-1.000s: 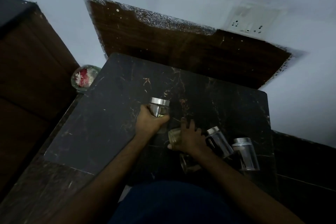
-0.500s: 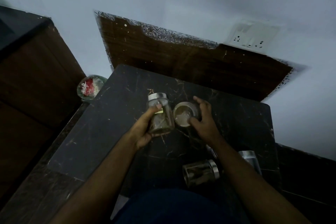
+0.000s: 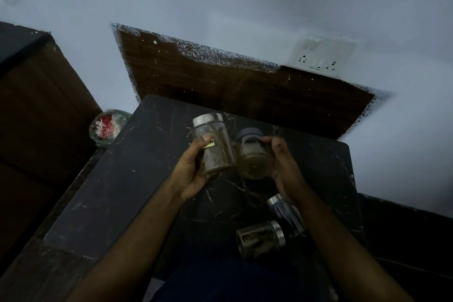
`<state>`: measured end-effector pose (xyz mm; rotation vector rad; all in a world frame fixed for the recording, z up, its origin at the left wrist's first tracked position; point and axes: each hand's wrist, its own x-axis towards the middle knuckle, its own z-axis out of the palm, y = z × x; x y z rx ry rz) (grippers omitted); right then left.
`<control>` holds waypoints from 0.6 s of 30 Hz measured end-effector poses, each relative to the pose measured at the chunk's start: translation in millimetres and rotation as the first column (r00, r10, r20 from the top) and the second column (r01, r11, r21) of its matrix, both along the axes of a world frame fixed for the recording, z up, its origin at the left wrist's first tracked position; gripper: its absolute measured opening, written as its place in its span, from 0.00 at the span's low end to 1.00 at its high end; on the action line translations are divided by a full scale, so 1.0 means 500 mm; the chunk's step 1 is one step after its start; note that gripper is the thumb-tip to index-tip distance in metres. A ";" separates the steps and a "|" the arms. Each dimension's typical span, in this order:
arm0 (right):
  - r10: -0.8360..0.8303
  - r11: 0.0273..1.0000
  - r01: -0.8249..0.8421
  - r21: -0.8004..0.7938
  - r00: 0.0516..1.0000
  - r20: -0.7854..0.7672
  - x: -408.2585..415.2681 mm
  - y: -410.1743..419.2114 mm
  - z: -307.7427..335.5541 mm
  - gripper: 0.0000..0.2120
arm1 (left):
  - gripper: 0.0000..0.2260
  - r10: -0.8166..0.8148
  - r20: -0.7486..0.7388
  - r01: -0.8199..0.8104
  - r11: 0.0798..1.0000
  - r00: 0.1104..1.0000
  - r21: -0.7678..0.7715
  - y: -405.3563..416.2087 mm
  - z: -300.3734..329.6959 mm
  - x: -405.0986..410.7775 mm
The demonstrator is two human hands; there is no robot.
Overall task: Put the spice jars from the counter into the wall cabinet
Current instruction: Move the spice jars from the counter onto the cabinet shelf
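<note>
Setting: dim home kitchen corner. Evidence: black marble counter (image 3: 117, 193) against painted wall; white switch-and-socket plate (image 3: 321, 55) on wall; dark wood panel (image 3: 235, 91) behind counter; glass spice jars (image 3: 261, 238) with steel lids on counter.

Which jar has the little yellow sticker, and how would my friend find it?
Look at the black counter in the middle, then at the two hands raised above it. The left hand holds the sticker jar, a tall clear one with a silver lid. It alone shows a yellow label; the right hand holds a squatter dark-lidded jar, and two more jars sit low on the counter.
</note>
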<state>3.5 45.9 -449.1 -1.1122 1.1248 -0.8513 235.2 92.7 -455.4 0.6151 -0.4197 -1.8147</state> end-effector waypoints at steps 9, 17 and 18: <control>-0.208 0.960 0.134 0.247 0.929 0.306 0.004 -0.017 0.027 0.35 | 0.30 0.113 -0.089 -0.109 0.993 0.990 0.054 -0.005 0.021 -0.039; -0.197 0.976 0.129 0.174 0.864 0.464 0.002 -0.002 0.022 0.28 | 0.34 -0.047 -0.136 0.045 0.999 0.990 -0.017 0.014 0.028 -0.061; -0.209 0.975 0.160 0.153 0.890 0.405 0.003 0.000 0.026 0.25 | 0.35 -0.037 -0.126 0.035 0.999 0.991 -0.018 0.015 0.032 -0.063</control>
